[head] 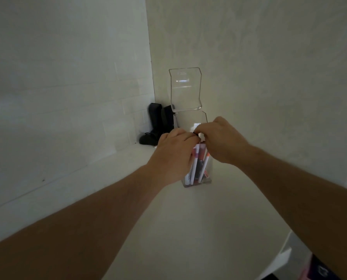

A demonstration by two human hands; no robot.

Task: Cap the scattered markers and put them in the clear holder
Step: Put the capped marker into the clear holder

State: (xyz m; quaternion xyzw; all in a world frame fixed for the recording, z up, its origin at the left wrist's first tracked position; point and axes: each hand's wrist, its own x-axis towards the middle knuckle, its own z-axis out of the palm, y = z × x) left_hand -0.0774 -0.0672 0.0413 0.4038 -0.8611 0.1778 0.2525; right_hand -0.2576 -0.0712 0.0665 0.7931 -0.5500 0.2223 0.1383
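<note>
my left hand (173, 156) + right hand (224, 138) both pinching a marker (196, 135) over the clear holder (205, 179) on desk (188, 219) | light, stiff, slick barrel, I'd grip mid-body | holder prob tippy

This looks like a plain room in a home or small office, though little settles which. Bare pale walls (67, 67) meet in a corner at the upper middle of the frame, above a white counter (188, 219). Two small black speakers (156, 122) stand in that corner. At centre, a clear holder (190, 118) with markers (196, 164) sits on the counter.
</note>
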